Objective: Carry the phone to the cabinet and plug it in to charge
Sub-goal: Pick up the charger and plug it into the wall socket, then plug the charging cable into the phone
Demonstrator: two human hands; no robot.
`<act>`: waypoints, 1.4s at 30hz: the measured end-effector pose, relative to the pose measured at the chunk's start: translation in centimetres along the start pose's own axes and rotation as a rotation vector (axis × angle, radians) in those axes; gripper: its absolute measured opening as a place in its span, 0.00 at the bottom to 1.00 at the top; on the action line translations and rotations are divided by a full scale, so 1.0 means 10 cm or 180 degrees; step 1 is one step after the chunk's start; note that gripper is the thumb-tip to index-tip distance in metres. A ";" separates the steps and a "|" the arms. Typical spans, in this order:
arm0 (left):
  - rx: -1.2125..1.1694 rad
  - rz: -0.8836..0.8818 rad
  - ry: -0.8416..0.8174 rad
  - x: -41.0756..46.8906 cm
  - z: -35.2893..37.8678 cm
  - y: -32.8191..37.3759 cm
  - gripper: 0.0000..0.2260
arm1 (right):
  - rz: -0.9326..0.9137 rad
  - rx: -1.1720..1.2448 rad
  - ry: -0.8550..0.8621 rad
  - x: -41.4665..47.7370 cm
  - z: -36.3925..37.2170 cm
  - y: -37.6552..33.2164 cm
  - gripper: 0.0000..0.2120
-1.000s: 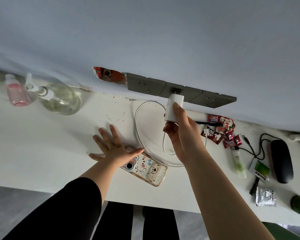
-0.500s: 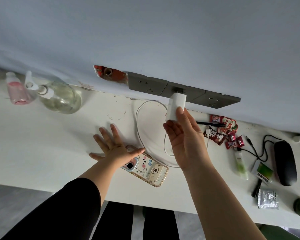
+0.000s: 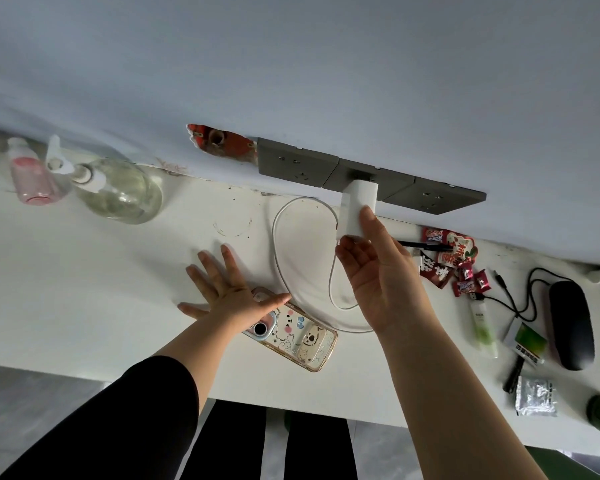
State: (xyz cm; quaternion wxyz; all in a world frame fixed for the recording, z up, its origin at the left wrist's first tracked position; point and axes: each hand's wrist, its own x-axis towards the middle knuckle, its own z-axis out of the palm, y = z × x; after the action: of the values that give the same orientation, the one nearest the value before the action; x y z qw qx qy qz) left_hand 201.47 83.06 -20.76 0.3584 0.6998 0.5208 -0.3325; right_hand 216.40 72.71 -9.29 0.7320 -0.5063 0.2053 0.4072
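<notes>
The phone (image 3: pixel 298 336), in a clear case with cartoon animals, lies face down on the white cabinet top (image 3: pixel 84 289). My left hand (image 3: pixel 227 292) rests flat with fingers spread, its heel and thumb on the phone's camera end. A white charger block (image 3: pixel 355 211) sits in the middle grey wall socket (image 3: pixel 364 173). My right hand (image 3: pixel 378 271) is open just below it, one fingertip touching the block's side. A white cable (image 3: pixel 281 265) loops from the block across the top toward the phone; its phone end is hidden.
A round glass spray bottle (image 3: pixel 118 188) and a small pink bottle (image 3: pixel 32 181) stand at the back left. At the right lie red candy wrappers (image 3: pixel 447 261), a black pen, a black cable, a dark case (image 3: pixel 570 323), a green tube and a silver sachet.
My right hand has let go of the charger block and opened, sliding slightly back. The block stays in the socket. My left hand has stayed on the phone.
</notes>
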 end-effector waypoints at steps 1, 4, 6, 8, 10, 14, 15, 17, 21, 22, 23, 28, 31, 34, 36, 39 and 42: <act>-0.0004 -0.0007 -0.0003 0.00 0.00 0.00 0.64 | -0.0003 0.0002 -0.0005 0.01 0.01 0.00 0.07; -0.0041 0.0016 -0.0010 0.01 -0.01 0.00 0.63 | -0.0004 0.0048 -0.0019 0.03 0.03 0.03 0.07; -0.0048 0.0018 -0.0013 0.02 -0.01 -0.01 0.63 | 0.0012 0.0070 -0.0021 0.04 0.03 0.02 0.06; -0.0056 0.0011 -0.0012 0.03 0.00 -0.02 0.64 | 0.0019 0.0089 0.0020 0.06 0.04 0.00 0.07; -0.0057 0.0004 -0.0017 0.03 0.00 -0.03 0.64 | 0.0005 0.0031 0.0046 0.08 0.04 -0.02 0.08; -0.0095 0.0000 -0.0027 0.03 -0.01 -0.03 0.64 | 0.0082 -0.0038 0.0105 0.09 0.06 -0.07 0.08; -0.0098 0.0001 -0.0030 0.03 -0.01 -0.03 0.64 | 0.0114 -0.0045 0.0136 0.09 0.05 -0.09 0.08; -0.0102 0.0005 -0.0023 0.04 0.00 -0.04 0.65 | 0.0170 -0.0085 0.0160 0.11 0.04 -0.11 0.09; -0.0094 0.0019 0.0024 0.05 0.02 -0.04 0.66 | 0.0221 -0.0121 0.0102 0.11 0.03 -0.13 0.14; -0.0092 0.0029 0.0040 0.04 0.02 -0.04 0.65 | 0.0222 -0.0121 0.0094 0.11 0.03 -0.13 0.12; -0.0094 0.0035 0.0051 0.04 0.03 -0.04 0.65 | 0.0213 -0.0118 0.0098 0.10 0.03 -0.12 0.10; -0.0110 0.0049 0.0094 0.01 0.02 -0.04 0.64 | 0.0301 -0.0113 -0.0254 0.04 -0.11 -0.05 0.16; -0.0117 0.0028 0.0124 0.01 0.02 -0.04 0.65 | 0.0461 -0.0885 -0.0148 -0.04 -0.45 0.05 0.26; -0.0090 -0.0002 0.0188 0.01 0.03 -0.03 0.66 | -0.0026 -0.1878 0.0994 0.04 -0.93 0.14 0.16; -0.0088 0.0029 0.0216 0.01 0.05 -0.03 0.67 | -0.0445 -0.2328 0.1647 0.18 -1.21 0.13 0.13; -0.0094 0.0065 0.0248 0.01 0.07 -0.03 0.67 | -0.0500 -0.2681 0.1961 0.42 -1.42 0.13 0.18; -0.0058 0.0101 0.0289 0.02 0.08 -0.03 0.67 | -0.0435 -0.2638 0.2238 0.64 -1.49 0.18 0.17</act>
State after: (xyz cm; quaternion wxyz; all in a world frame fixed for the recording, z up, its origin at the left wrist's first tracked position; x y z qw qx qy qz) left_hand 201.13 82.50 -21.37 0.3459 0.7191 0.5284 -0.2900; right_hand 220.38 61.91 -20.84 0.3833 -0.8700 0.2267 0.2118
